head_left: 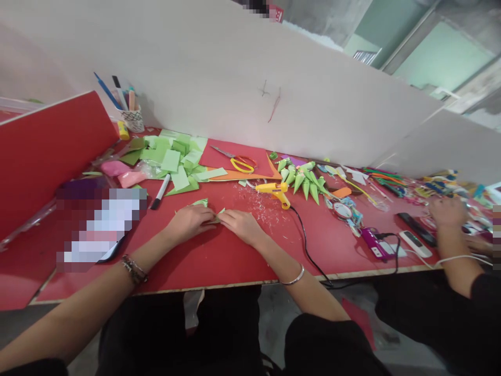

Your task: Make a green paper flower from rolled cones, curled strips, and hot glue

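Low over the red table, my left hand [191, 222] and my right hand [239, 224] meet with their fingertips close together. Both pinch a small piece of light green paper [201, 202], which shows above my left fingers and between the fingertips. Most of it is hidden by my fingers, so its folds cannot be made out. Beyond my hands lies a pile of green paper pieces [170, 161]. A yellow glue gun [274, 193] rests to the right of my right hand, near a cluster of folded green paper cones [303, 180].
Scissors [237, 159] lie on red paper at the back. A marker [160, 192] and a blurred phone [105, 227] are at left, with a pen cup [133, 118] behind. The glue gun's black cord [303, 230] crosses the table edge. A co-worker's hand [448, 211] is at right, near a purple power adapter [376, 244].
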`<state>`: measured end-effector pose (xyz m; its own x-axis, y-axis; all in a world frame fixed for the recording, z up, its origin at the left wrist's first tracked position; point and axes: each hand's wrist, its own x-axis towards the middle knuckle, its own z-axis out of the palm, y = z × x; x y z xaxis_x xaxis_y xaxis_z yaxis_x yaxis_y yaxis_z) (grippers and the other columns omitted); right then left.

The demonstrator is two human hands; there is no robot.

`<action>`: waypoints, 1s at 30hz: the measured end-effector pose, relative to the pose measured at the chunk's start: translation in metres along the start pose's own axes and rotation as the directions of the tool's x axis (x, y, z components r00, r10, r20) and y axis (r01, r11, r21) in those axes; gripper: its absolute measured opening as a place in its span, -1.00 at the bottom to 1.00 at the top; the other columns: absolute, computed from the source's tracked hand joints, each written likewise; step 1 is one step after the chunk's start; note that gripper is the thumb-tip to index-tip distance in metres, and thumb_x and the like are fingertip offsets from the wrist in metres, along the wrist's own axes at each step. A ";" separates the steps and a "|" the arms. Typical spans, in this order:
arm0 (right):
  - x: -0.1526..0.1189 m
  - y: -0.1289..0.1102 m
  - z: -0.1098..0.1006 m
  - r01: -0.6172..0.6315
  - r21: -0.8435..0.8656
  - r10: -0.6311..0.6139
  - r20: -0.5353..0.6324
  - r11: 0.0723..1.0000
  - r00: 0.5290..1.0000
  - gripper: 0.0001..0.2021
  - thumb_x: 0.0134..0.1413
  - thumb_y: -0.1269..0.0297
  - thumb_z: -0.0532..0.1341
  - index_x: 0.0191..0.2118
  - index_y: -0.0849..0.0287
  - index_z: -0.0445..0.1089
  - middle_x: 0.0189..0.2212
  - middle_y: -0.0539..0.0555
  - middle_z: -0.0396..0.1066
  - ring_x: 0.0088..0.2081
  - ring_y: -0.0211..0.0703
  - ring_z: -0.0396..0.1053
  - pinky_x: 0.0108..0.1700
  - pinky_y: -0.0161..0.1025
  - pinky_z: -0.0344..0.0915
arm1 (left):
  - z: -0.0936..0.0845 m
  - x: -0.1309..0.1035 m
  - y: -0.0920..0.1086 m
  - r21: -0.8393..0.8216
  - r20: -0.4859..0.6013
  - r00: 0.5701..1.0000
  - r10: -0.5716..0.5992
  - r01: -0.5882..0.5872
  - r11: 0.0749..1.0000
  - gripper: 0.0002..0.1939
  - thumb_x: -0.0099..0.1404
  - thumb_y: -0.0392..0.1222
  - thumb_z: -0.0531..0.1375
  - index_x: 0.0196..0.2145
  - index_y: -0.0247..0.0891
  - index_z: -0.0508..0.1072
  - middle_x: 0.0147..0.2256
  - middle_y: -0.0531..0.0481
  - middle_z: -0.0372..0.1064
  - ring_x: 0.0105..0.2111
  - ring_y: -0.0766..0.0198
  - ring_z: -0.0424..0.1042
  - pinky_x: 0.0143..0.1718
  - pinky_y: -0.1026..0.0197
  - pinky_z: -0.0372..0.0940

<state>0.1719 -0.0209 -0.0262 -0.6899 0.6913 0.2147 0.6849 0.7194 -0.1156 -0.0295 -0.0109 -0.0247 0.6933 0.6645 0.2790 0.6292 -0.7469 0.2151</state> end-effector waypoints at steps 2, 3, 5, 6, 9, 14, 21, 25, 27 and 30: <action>-0.002 -0.001 0.001 0.010 -0.039 -0.010 -0.009 0.999 1.000 -0.77 0.21 0.30 -0.04 -0.09 0.09 0.27 -0.26 0.05 0.34 -0.28 -0.25 0.29 -0.31 -0.36 0.14 | 0.000 -0.001 -0.001 0.015 -0.004 1.000 0.010 -0.010 1.000 -0.77 0.26 -0.08 0.04 -0.30 -0.20 0.43 -0.25 0.00 0.43 -0.24 0.26 0.36 -0.23 0.27 0.21; -0.002 0.000 0.001 0.023 -0.056 -0.024 -0.005 0.998 1.000 -0.78 0.21 0.31 -0.04 -0.10 0.10 0.27 -0.26 0.05 0.35 -0.27 -0.25 0.29 -0.31 -0.35 0.14 | 0.000 -0.001 -0.002 0.021 -0.007 1.000 0.017 -0.017 1.000 -0.76 0.27 -0.08 0.02 -0.28 -0.20 0.43 -0.25 0.00 0.43 -0.23 0.26 0.36 -0.22 0.26 0.21; -0.002 0.000 0.003 0.039 -0.078 -0.040 -0.005 0.996 0.999 -0.79 0.21 0.33 -0.05 -0.15 0.16 0.28 -0.28 0.06 0.35 -0.25 -0.23 0.28 -0.29 -0.34 0.14 | 0.002 -0.001 -0.003 0.026 -0.013 0.999 0.040 -0.039 0.999 -0.74 0.29 -0.08 0.00 -0.25 -0.20 0.43 -0.24 -0.01 0.44 -0.21 0.26 0.36 -0.20 0.25 0.21; -0.001 0.001 0.004 0.042 -0.082 -0.043 -0.011 0.996 0.999 -0.79 0.22 0.34 -0.07 -0.18 0.19 0.29 -0.28 0.07 0.34 -0.23 -0.22 0.27 -0.26 -0.33 0.15 | 0.003 -0.001 -0.004 0.027 -0.016 0.999 0.051 -0.050 0.998 -0.72 0.30 -0.09 -0.02 -0.24 -0.21 0.43 -0.23 -0.02 0.43 -0.21 0.27 0.37 -0.19 0.25 0.22; 0.003 0.002 0.008 0.040 -0.086 -0.043 -0.036 0.996 0.998 -0.75 0.23 0.34 -0.10 -0.26 0.24 0.30 -0.25 0.12 0.31 -0.21 -0.19 0.23 -0.20 -0.28 0.15 | 0.005 -0.001 -0.004 0.033 -0.021 0.998 0.067 -0.066 0.997 -0.69 0.33 -0.14 -0.06 -0.26 -0.26 0.45 -0.25 -0.05 0.43 -0.22 0.28 0.38 -0.20 0.23 0.23; 0.002 0.004 0.009 0.035 -0.060 -0.036 -0.009 0.998 0.999 -0.78 0.21 0.34 -0.07 -0.32 0.23 0.28 -0.30 0.11 0.28 -0.25 -0.18 0.20 -0.20 -0.25 0.14 | 0.004 -0.005 -0.004 0.020 -0.017 0.998 0.061 -0.061 0.998 -0.72 0.30 -0.11 -0.01 -0.24 -0.23 0.45 -0.28 -0.06 0.43 -0.21 0.23 0.37 -0.19 0.17 0.23; -0.008 0.005 0.003 -0.064 0.098 0.066 -0.027 0.993 0.997 -0.83 0.19 0.37 -0.04 -0.33 0.22 0.27 -0.29 0.10 0.28 -0.21 -0.20 0.22 -0.16 -0.28 0.17 | 0.000 -0.011 -0.007 -0.014 0.026 0.998 0.056 -0.055 0.998 -0.70 0.33 -0.15 -0.07 -0.21 -0.22 0.43 -0.20 -0.02 0.41 -0.20 0.31 0.36 -0.18 0.26 0.22; -0.008 0.005 0.003 -0.071 0.112 0.073 -0.012 0.991 0.997 -0.85 0.17 0.39 -0.01 -0.33 0.26 0.28 -0.30 0.13 0.29 -0.22 -0.18 0.21 -0.14 -0.27 0.18 | -0.005 -0.004 0.007 0.145 0.063 0.996 0.067 -0.076 0.987 -0.78 0.26 -0.16 0.06 -0.17 -0.20 0.41 -0.19 -0.05 0.38 -0.18 0.19 0.33 -0.20 0.18 0.19; -0.008 0.005 0.004 -0.070 0.106 0.072 -0.015 0.992 0.997 -0.86 0.16 0.40 0.00 -0.33 0.27 0.28 -0.30 0.13 0.29 -0.22 -0.18 0.21 -0.14 -0.27 0.18 | -0.005 0.002 0.014 0.134 0.079 0.996 0.049 -0.059 0.989 -0.78 0.22 -0.15 0.11 -0.18 -0.24 0.40 -0.21 -0.08 0.37 -0.19 0.16 0.31 -0.23 0.17 0.19; -0.009 0.005 0.005 -0.066 0.113 0.070 -0.029 0.991 0.997 -0.86 0.16 0.40 0.00 -0.32 0.28 0.29 -0.28 0.14 0.29 -0.21 -0.17 0.21 -0.13 -0.26 0.19 | -0.002 0.009 0.021 0.073 0.087 0.996 0.011 -0.018 0.997 -0.83 0.24 -0.20 0.08 -0.26 -0.28 0.42 -0.30 -0.07 0.36 -0.25 0.18 0.32 -0.28 0.20 0.19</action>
<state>0.1801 -0.0233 -0.0335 -0.6332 0.7377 0.2344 0.6982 0.6750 -0.2383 -0.0110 -0.0204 -0.0160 0.7284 0.6558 0.1986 0.6409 -0.7546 0.1412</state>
